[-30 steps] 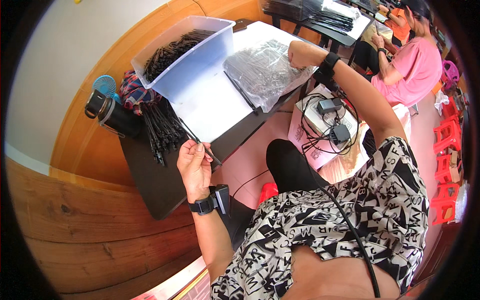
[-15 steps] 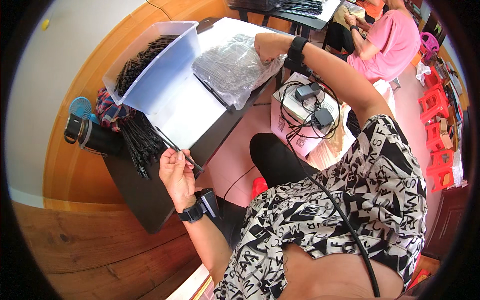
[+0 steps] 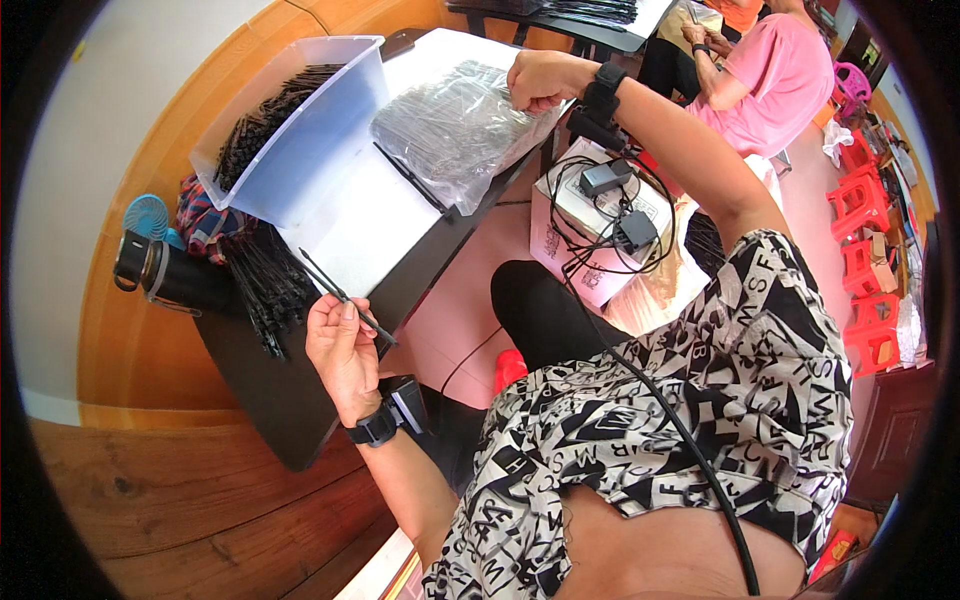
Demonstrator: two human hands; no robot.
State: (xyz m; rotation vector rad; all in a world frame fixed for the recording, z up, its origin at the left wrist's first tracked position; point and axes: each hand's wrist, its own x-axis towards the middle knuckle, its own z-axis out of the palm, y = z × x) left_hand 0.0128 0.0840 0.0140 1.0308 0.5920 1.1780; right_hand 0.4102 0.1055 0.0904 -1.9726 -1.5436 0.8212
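Near the table's front edge, my left hand (image 3: 338, 350) pinches a thin black stick-like piece (image 3: 322, 277) between thumb and fingers; it may be more than one piece. My right hand (image 3: 548, 80) is closed at the far right edge of a clear plastic bag (image 3: 450, 130) filled with thin greyish strips. What its curled fingers hold, if anything, is hidden. Beside the bag, a dark thin piece (image 3: 410, 178) lies on the white board (image 3: 345, 225). A translucent bin (image 3: 330, 135) holds many black pieces (image 3: 265, 125). A bundle of similar black pieces (image 3: 265, 285) lies left of my left hand.
A black flask (image 3: 180, 272), a blue fan (image 3: 147, 217) and a checked cloth (image 3: 205, 220) are at the left. Right of the table stands a box (image 3: 565, 245) with adapters (image 3: 633, 230) and looped cables. A person in pink (image 3: 780, 85) sits beyond, near red stools (image 3: 858, 205).
My right hand has drawn slightly away from the bag, toward its outer edge. My left hand keeps its hold on the black piece. The whole view has shifted a little.
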